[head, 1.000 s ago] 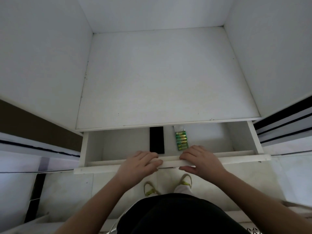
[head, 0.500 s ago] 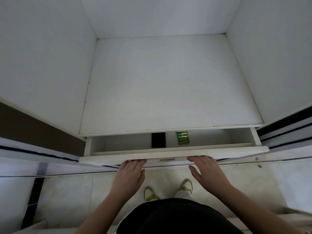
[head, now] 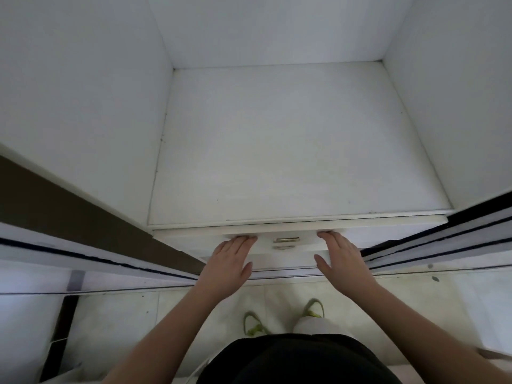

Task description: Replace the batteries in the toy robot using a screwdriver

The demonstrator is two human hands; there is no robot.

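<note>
Two hands on drawer front [head: 299,241]: left hand [head: 231,263] and right hand [head: 342,259], fingers straight, flat, gripping nothing, flanking the metal handle [head: 286,240]. Toy robot, screwdriver, batteries: none in view. Advice: push evenly with both palms, keeping fingertips below the shelf [head: 291,151] lip.

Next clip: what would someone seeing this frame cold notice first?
Two bare hands stand out, the left hand and the right hand, fingers straight, pressed flat against the white drawer front on either side of its small metal handle. Above them the broad white shelf fills the frame's centre. At the bottom, yellow-green shoes show on the pale tiled floor.
</note>
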